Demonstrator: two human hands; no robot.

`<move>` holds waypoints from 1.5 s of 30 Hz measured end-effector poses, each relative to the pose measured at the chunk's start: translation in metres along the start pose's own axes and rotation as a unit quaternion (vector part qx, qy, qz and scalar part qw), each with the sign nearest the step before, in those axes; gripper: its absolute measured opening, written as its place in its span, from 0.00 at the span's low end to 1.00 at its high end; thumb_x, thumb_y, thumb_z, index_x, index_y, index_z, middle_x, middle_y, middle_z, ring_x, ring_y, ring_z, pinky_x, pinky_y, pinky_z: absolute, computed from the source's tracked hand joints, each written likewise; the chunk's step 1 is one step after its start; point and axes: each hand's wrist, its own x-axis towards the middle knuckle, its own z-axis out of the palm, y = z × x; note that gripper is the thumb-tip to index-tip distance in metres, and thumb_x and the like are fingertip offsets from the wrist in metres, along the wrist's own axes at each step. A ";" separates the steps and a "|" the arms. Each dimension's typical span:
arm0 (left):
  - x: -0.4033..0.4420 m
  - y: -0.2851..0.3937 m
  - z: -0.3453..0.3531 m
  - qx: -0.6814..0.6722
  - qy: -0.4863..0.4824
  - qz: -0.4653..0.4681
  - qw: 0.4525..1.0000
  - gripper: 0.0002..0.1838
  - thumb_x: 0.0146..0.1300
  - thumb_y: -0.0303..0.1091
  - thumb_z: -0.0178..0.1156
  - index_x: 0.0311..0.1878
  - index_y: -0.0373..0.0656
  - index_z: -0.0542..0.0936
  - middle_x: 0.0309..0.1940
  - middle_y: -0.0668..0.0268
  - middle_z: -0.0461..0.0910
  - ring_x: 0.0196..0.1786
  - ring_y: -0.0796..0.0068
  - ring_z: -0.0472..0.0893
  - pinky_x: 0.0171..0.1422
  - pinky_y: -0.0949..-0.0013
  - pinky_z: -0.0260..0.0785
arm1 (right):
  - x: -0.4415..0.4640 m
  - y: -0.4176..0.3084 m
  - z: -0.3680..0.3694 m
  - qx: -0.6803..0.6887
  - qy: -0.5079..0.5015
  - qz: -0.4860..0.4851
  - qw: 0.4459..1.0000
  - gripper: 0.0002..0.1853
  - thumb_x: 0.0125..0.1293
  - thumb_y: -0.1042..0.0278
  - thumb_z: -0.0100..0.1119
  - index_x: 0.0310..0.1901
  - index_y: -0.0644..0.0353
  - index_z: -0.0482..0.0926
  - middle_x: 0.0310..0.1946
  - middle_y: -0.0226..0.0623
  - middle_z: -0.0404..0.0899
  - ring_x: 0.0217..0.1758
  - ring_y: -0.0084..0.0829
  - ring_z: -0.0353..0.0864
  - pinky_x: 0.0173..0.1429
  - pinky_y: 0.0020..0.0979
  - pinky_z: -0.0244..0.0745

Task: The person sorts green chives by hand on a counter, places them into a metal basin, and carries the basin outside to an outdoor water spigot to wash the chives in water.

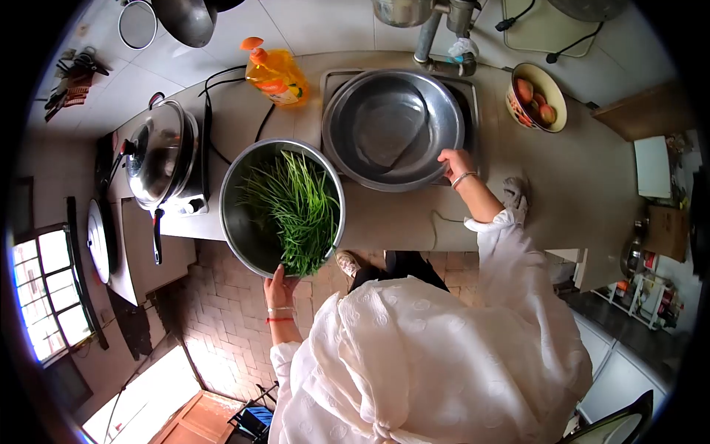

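My left hand (279, 287) is closed on the near rim of a deep metal bowl (235, 214), whose near side reaches over the counter's front edge. Long green leafy stalks (296, 207) lie in that bowl, some hanging over its near rim. A wide metal basin (340, 159) sits in the sink (473, 100), and shallow water seems to cover its bottom. At its right rim, my right hand (455, 163) has its fingers bent around the edge.
An orange soap bottle (277, 78) stands behind the deep bowl. On the left, a lidded pan (159, 152) rests on a cooker. A patterned bowl (551, 81) with reddish produce is right of the sink, under the tap pipe (427, 41). A grey cloth (515, 194) lies nearby.
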 end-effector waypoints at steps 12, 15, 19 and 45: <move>0.063 0.034 -0.047 0.107 0.007 0.053 0.993 0.09 0.49 0.19 0.52 0.36 0.37 0.72 0.23 0.67 0.72 0.19 0.70 0.75 0.19 0.69 0.73 | -0.137 -0.006 -0.038 0.005 0.011 -0.024 1.000 0.07 0.46 0.77 0.57 0.16 0.57 0.71 0.15 0.29 0.69 0.17 0.24 0.68 0.22 0.28 0.65; 0.064 0.042 -0.046 0.080 -0.049 0.060 0.994 0.12 0.50 0.18 0.49 0.40 0.35 0.72 0.28 0.65 0.75 0.26 0.67 0.79 0.26 0.65 0.78 | -0.168 -0.010 -0.034 -0.017 0.030 -0.046 0.998 0.09 0.45 0.77 0.58 0.14 0.56 0.71 0.13 0.27 0.67 0.14 0.23 0.65 0.19 0.26 0.59; 0.081 0.039 -0.061 0.101 -0.087 0.048 0.990 0.15 0.50 0.18 0.48 0.43 0.35 0.73 0.29 0.64 0.76 0.28 0.64 0.81 0.28 0.62 0.80 | -0.180 -0.005 -0.034 -0.046 0.031 -0.088 0.995 0.10 0.43 0.76 0.59 0.13 0.52 0.70 0.10 0.22 0.63 0.10 0.20 0.60 0.15 0.23 0.49; 0.058 0.023 -0.042 -0.009 -0.110 0.140 0.984 0.30 0.52 0.17 0.46 0.60 0.48 0.55 0.44 0.56 0.72 0.36 0.61 0.81 0.28 0.59 0.82 | -0.196 -0.105 0.188 -0.477 -0.085 -0.212 0.849 0.17 0.53 0.64 0.56 0.40 0.70 0.76 0.28 0.38 0.79 0.31 0.28 0.80 0.29 0.29 0.76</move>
